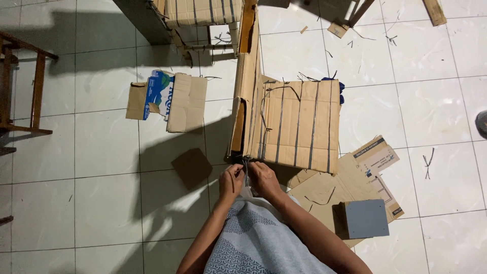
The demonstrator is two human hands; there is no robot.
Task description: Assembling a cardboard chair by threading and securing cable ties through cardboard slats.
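Pinching what looks like a dark strap end [245, 167] between my left hand [231, 181] and right hand [262, 177], both closed, at the near corner of the strapped cardboard bundle [299, 127] on the tiled floor [101, 193], with several straps already across it.

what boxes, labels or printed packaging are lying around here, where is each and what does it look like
Flattened carton: on the floor, upper left of the hands; brown cardboard with a blue, green and white printed panel.
Printed cardboard sheet: on the floor to the right; brown, with a white label patch edged by a dark band.
Strapped cardboard bundle: just beyond both hands; plain brown, dark straps, no print visible.
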